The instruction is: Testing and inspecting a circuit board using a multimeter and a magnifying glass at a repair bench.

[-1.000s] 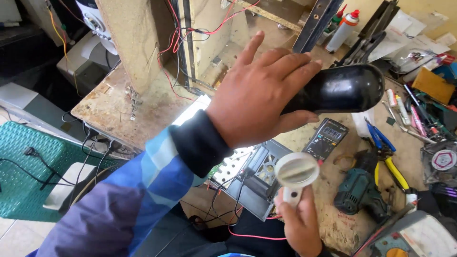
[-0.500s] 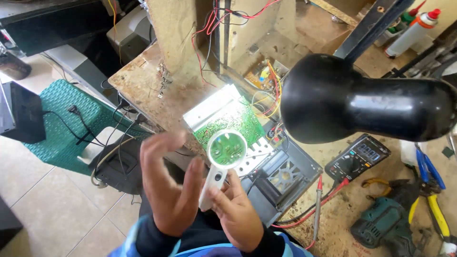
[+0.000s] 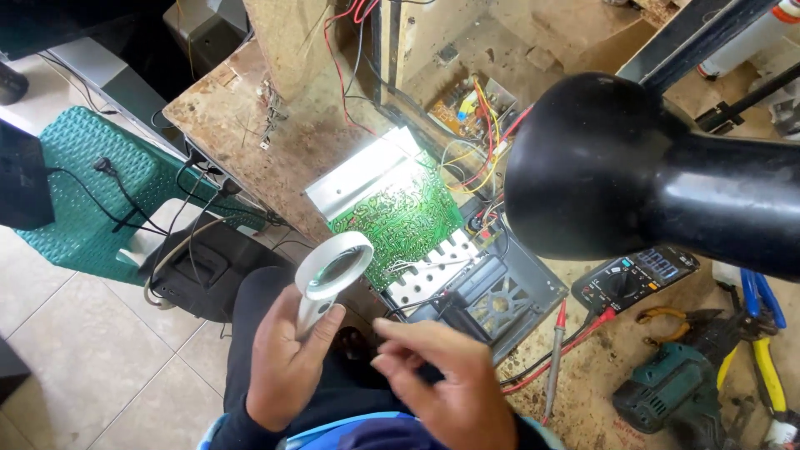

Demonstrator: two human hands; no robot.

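My left hand (image 3: 283,371) grips the white handle of a round magnifying glass (image 3: 335,265), holding it upright at the near edge of the workbench. The lens sits just left of a green circuit board (image 3: 400,215) that lies tilted on an opened metal chassis (image 3: 508,300). My right hand (image 3: 446,387) hovers low beside the left one, fingers loosely spread and blurred, with nothing in it. A black lamp head (image 3: 600,167) hangs over the board and lights it brightly.
A multimeter (image 3: 635,279) with red and black probes (image 3: 554,354) lies right of the chassis. A green cordless drill (image 3: 675,392) and yellow-handled pliers (image 3: 762,358) are at the far right. A green plastic chair (image 3: 92,183) and a black bag (image 3: 200,267) stand on the tiled floor at left.
The left hand let go of the lamp and came down. The magnifying glass passed from the right hand into the left, moving off the board toward the bench edge.
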